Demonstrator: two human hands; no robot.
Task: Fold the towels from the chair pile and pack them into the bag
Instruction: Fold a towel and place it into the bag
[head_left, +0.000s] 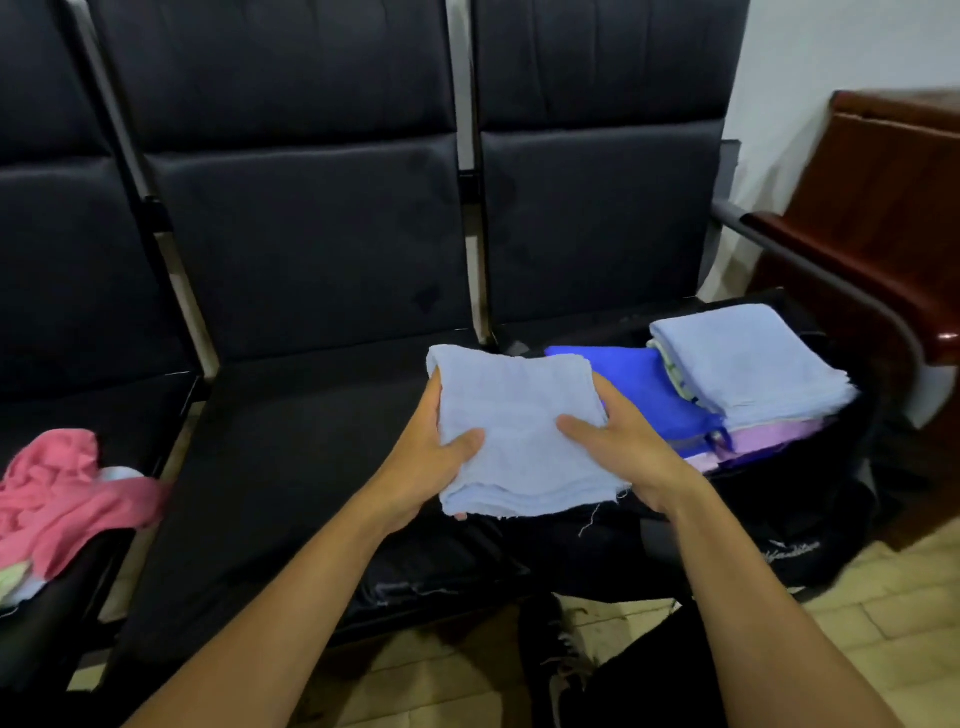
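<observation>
Head view: black padded chair row (311, 249) against a white wall, wooden cabinet (893, 208) at far right. Folded light-blue towel (519, 431) held above the middle seat's right edge. Left hand (431, 467) and right hand (618, 447) clamped on its opposite sides, thumbs on top, fingers beneath. Open black bag (810, 519) on the right seat, already holding a stack of folded towels (748, 364). Unfolded pile (62, 493), pink on top, at the left seat's front edge. Risk: layers sliding apart on release, caused by uneven grip or a frayed hem snagging; stack toppling if set off-centre.
</observation>
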